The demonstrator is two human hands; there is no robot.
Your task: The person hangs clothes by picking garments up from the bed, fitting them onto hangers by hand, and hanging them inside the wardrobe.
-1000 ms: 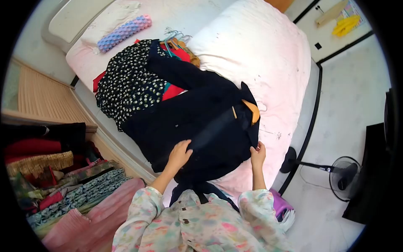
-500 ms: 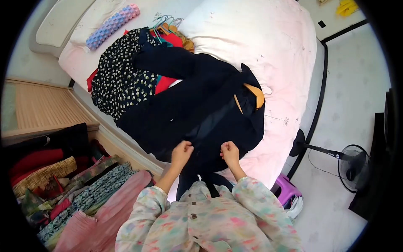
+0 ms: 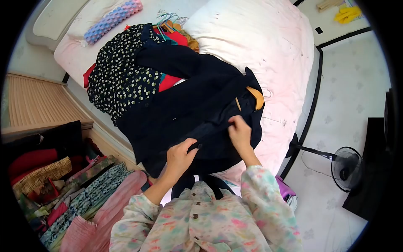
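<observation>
A dark navy coat (image 3: 168,113) lies spread on the bed, with a wooden hanger (image 3: 256,98) showing at its collar. My left hand (image 3: 180,157) pinches the coat's front edge near its lower part, close to a dark button. Farther up the same front, nearer the collar, my right hand (image 3: 240,131) has its fingers closed on the coat's edge. Beyond the coat lies a black dress with pale dots (image 3: 121,75), partly covered by the coat's sleeve.
On the bed (image 3: 289,75) are a thick quilt (image 3: 252,38), several hangers (image 3: 170,24) and a bumpy blue-pink roller (image 3: 113,21). Folded clothes (image 3: 84,197) fill an open wardrobe at the lower left. A fan (image 3: 346,169) stands on the floor at the right.
My right hand has moved from the collar's near side inward to the coat's front, then up toward the hanger. My left hand has stayed near the front edge, which now looks slightly lifted.
</observation>
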